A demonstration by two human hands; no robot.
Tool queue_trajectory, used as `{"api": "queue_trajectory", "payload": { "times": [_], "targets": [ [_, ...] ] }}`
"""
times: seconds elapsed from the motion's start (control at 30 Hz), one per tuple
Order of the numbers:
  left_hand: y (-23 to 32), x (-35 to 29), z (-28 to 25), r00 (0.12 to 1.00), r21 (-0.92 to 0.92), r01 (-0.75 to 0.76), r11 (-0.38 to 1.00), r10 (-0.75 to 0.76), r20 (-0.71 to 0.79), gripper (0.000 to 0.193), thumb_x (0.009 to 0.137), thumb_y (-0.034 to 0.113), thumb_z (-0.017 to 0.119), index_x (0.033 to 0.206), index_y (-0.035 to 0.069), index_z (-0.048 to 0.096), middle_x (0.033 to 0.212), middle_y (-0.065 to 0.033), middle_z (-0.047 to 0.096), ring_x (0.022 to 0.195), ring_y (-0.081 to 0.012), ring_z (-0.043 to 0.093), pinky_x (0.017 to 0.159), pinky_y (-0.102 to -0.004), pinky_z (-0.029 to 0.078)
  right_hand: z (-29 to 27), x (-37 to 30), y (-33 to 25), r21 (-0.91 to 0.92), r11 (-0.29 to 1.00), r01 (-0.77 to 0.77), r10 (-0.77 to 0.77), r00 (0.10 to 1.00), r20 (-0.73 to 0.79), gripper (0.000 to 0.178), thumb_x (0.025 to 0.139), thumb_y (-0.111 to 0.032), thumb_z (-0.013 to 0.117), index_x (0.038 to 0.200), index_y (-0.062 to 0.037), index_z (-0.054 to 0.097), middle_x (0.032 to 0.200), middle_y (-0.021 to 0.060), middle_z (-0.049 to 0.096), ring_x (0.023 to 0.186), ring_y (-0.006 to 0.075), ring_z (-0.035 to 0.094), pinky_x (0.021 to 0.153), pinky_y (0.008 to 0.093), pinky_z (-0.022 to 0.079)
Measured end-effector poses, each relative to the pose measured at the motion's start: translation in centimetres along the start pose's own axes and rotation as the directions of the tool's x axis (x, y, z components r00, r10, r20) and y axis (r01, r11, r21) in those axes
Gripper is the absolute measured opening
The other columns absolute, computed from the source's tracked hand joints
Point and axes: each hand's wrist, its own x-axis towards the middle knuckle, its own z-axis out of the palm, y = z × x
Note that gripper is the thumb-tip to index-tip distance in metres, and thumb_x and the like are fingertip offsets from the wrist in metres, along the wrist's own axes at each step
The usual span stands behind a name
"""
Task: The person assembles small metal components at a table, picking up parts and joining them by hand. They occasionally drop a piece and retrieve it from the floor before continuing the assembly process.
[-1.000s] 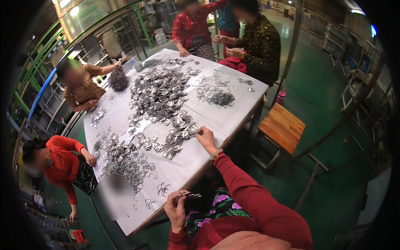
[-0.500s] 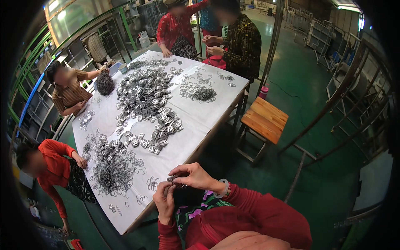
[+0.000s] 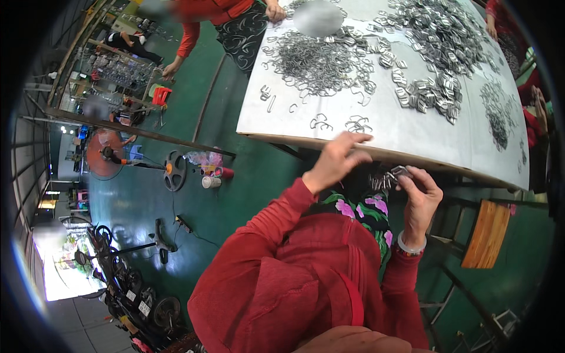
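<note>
My right hand pinches a small silver metal buckle between thumb and fingers, just off the table's front edge. Next to it, above my lap, are several shiny bent wire pieces; whether they hang from the buckle or lie below it, I cannot tell. My left hand reaches to the table edge with fingers stretched and apart, nothing visible in it. Just beyond its fingertips lies a little cluster of curved wire hooks, and a second cluster of wire hooks sits to its left.
On the white-covered table are a large heap of wire hooks and a heap of silver buckles. More wire hooks lie at right. A co-worker's hand rests at the far edge. A wooden stool stands right, an orange fan left.
My view has swung left, bringing in the fan and motorbikes. My hands, together at the buckle before, are now apart: the left has gone to the table edge, the right keeps the buckle.
</note>
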Motion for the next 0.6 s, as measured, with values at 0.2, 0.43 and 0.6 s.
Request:
{"api": "queue_trajectory", "payload": {
  "times": [0.2, 0.43, 0.6],
  "targets": [
    [-12.4, 7.6, -4.7, 0.973, 0.464, 0.143, 0.874, -0.039, -0.227, 0.011, 0.079, 0.017, 0.067, 0.081, 0.006, 0.07, 0.074, -0.0093, 0.063, 0.075, -0.0266, 0.058, 0.068, -0.0367, 0.046, -0.3, 0.8, 0.0, -0.028, 0.999, -0.046, 0.047, 0.998, 0.033, 0.021, 0.072, 0.013, 0.068, 0.092, 0.0057, 0.067, 0.078, 0.0086, 0.063, 0.065, 0.0118, 0.059, 0.058, 0.0209, 0.048],
    [-15.6, 12.2, -1.9, 0.978, 0.735, 0.148, 0.661, -0.21, -0.008, 0.015, 0.075, 0.02, 0.07, 0.078, 0.006, 0.067, 0.087, -0.0106, 0.062, 0.091, -0.0297, 0.057, 0.079, -0.0407, 0.047, -0.3, 1.5, -0.2, -0.005, 1.0, -0.021, 0.021, 1.0, 0.018, 0.021, 0.073, 0.013, 0.067, 0.093, 0.0054, 0.067, 0.08, 0.0095, 0.064, 0.066, 0.0121, 0.06, 0.058, 0.021, 0.05],
    [-14.8, 12.4, -2.2, 0.961, 0.722, 0.179, 0.668, -0.277, 0.019, 0.019, 0.079, 0.017, 0.066, 0.088, 0.001, 0.062, 0.098, -0.0165, 0.058, 0.098, -0.0345, 0.053, 0.082, -0.0457, 0.046, -0.1, 1.2, -0.8, -0.01, 1.0, -0.011, 0.011, 1.0, 0.017, 0.02, 0.074, 0.012, 0.067, 0.093, 0.0066, 0.066, 0.082, 0.0098, 0.064, 0.068, 0.0123, 0.061, 0.058, 0.0215, 0.05]
  ]
}}
